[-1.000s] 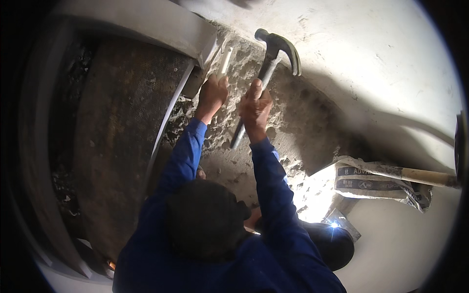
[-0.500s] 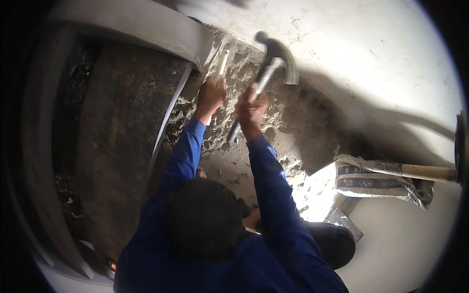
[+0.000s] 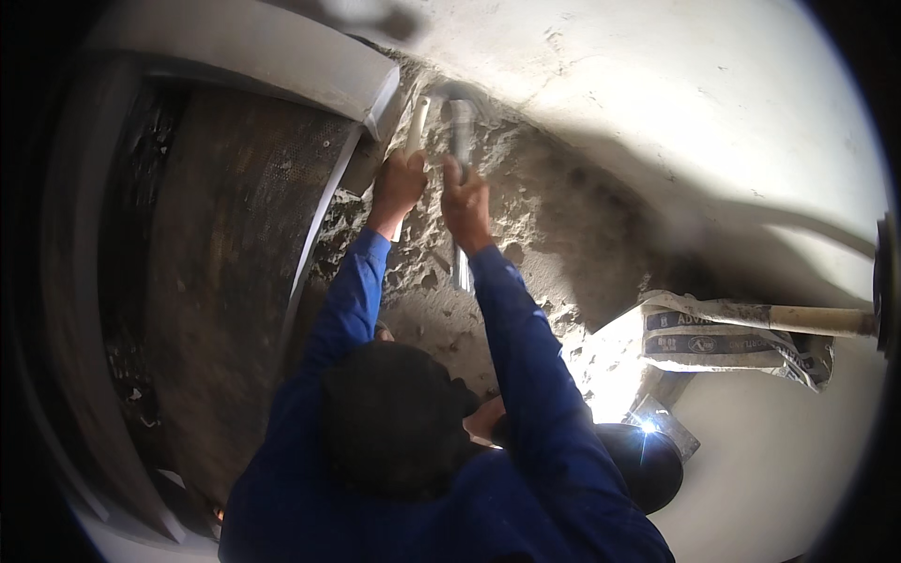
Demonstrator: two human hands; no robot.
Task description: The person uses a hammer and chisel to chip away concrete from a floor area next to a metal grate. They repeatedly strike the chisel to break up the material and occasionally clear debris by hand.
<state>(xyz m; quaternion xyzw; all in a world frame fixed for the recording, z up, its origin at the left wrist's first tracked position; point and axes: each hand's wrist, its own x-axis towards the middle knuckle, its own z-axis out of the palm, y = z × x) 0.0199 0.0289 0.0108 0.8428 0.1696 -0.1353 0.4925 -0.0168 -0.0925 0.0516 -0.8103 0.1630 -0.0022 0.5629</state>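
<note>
Grey hammer, probably, in right hand

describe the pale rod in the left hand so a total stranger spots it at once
Find the rough, pitted ground beside the bright white surface, upper middle. Over it, the left hand, below it a blue sleeve, grips the pale rod. It is slim, straight and cream-white, unlike the greyer, blurred hammer in the right hand.
</note>
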